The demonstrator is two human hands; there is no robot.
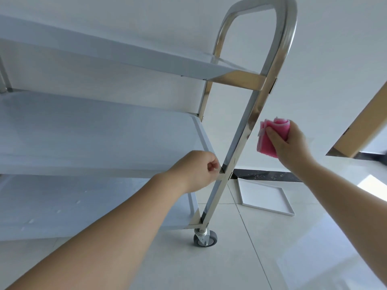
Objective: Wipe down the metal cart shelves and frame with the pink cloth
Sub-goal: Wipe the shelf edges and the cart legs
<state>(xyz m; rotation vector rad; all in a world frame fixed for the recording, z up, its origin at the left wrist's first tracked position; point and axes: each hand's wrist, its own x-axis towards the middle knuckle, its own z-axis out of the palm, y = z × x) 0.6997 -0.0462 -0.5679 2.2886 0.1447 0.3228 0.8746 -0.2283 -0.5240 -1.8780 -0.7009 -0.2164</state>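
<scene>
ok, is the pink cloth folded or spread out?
Folded. The pink cloth is a thick layered wad, with stacked edges showing at its upper left corner, and it is gripped in the right hand.

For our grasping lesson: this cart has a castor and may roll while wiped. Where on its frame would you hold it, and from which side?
Probably the handle loop at the top: its rounded tube with open space inside lets fingers curl right round. Come from the open right side, where the right hand holds the pink cloth.
</scene>
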